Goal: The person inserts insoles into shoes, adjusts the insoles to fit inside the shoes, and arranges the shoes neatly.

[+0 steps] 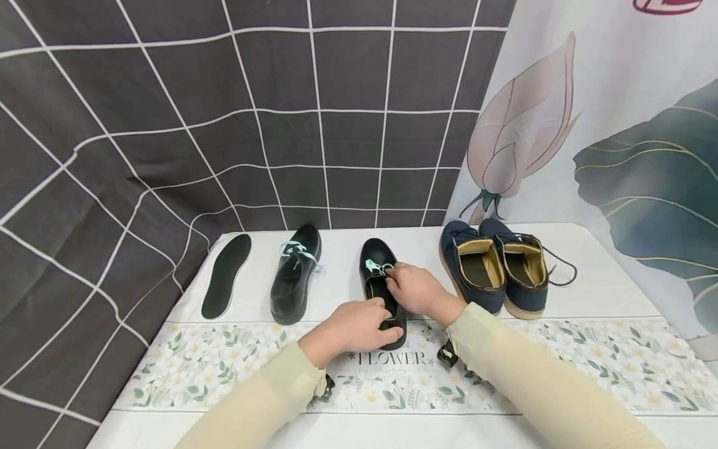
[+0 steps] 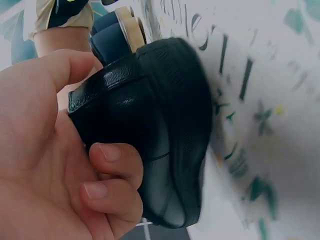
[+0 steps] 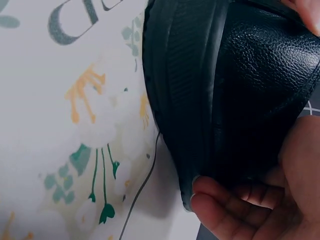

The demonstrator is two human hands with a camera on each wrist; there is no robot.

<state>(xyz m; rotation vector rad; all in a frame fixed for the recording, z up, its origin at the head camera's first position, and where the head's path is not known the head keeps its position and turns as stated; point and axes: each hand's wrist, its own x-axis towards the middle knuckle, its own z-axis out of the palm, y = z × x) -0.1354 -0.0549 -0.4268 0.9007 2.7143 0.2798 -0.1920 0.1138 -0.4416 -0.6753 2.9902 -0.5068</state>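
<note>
A black leather shoe [image 1: 377, 251] with a mint-green lace [image 1: 374, 267] lies toe away at the middle of the table. My left hand [image 1: 361, 324] holds its heel end from the left, the thumb by the rear rim. In the left wrist view, curled fingers [image 2: 115, 160] press the shoe's side [image 2: 175, 110]. On the other side, my right hand [image 1: 417, 288] grips the shoe near the lace and opening. Its fingers [image 3: 225, 210] curl against the shoe's side [image 3: 250, 100] close to the sole in the right wrist view.
Another black shoe [image 1: 288, 293], also mint-laced, stands to the left, beside a loose black insole [image 1: 226, 277]. Two navy shoes [image 1: 487, 299] with tan linings are at the right, a dark lace [image 1: 566, 282] trailing from one. Behind the table hangs a dark grid-patterned cloth [image 1: 353, 140].
</note>
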